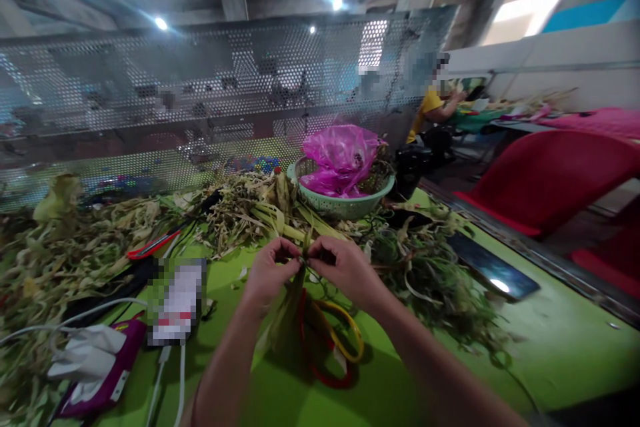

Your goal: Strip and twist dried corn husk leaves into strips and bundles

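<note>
My left hand (pixel 270 272) and my right hand (pixel 345 269) meet over the green table (pixel 560 347), both pinched on the top of a bunch of limp green leaves (pixel 290 317) that hangs down between them. Under the leaves lie scissors with red and yellow handles (pixel 333 347). Heaps of dried leaves and stalks (pixel 100 233) spread across the table behind and beside my hands.
A pale green basket (pixel 345 203) holds a pink plastic bag (pixel 343 157). A dark phone (pixel 493 267) lies at right, another phone (pixel 177 303) with white cables at left, red-handled scissors (pixel 153 245) behind it. A perforated metal screen (pixel 200 80) backs the table. A person in yellow (pixel 433 107) sits beyond; red chairs (pixel 545 177) at right.
</note>
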`<move>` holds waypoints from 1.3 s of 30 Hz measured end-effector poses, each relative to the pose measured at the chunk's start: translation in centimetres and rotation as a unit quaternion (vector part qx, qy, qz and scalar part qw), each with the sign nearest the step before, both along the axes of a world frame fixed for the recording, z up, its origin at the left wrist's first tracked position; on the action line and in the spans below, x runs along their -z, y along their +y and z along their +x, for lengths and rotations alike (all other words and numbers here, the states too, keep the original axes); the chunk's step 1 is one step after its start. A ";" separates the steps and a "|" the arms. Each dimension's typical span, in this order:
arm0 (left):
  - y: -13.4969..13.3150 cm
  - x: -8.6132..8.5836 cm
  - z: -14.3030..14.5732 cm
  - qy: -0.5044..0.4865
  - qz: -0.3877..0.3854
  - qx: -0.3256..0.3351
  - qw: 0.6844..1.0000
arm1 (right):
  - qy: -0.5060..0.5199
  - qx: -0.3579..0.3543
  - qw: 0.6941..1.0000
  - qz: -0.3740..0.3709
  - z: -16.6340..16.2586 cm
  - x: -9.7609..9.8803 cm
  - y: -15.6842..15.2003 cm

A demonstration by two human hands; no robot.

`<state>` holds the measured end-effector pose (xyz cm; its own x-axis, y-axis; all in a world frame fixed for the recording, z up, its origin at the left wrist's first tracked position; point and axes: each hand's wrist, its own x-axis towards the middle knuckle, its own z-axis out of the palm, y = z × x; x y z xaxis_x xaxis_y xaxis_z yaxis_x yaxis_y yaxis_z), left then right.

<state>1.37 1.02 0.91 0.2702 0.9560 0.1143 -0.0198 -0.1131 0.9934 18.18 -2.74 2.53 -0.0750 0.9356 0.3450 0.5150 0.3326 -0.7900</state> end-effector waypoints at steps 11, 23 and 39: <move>-0.2 0.2 0.7 0.066 0.114 -0.040 0.990 | -0.005 -0.006 1.000 0.005 -0.5 0.4 -0.1; -0.2 0.1 0.8 0.008 0.155 -0.060 0.986 | 0.129 -0.028 0.991 -0.016 -0.4 1.1 0.4; 0.1 0.4 0.8 -0.034 0.125 -0.032 0.991 | 0.287 -0.087 0.940 -0.164 -0.2 0.1 0.5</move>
